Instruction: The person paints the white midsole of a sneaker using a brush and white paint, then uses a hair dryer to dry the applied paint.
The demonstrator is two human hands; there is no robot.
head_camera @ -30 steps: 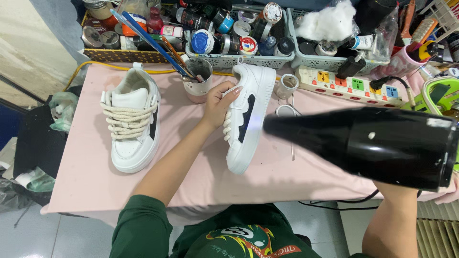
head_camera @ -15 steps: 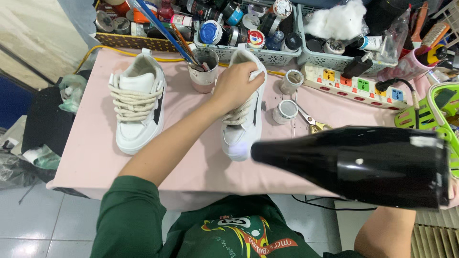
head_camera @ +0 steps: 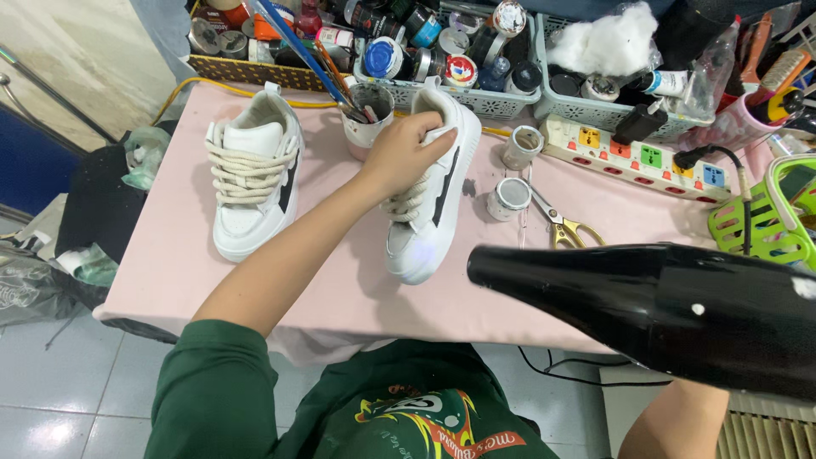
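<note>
Head view: left hand (head_camera: 406, 153) gripping white sneaker (head_camera: 429, 212), arm outstretched

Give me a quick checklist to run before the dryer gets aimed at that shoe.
1. Left hand grips the held sneaker at its tongue and laces: ok.
2. Hair dryer nozzle points toward the held sneaker's toe: ok.
3. Right hand's hold on the dryer: cannot tell, hand out of view.
4. Dryer plugged into the power strip: cannot tell.
5. Scissors and small tins lie close beside the shoe: not ok.
6. Second sneaker rests apart on the pink tabletop: ok.
</note>
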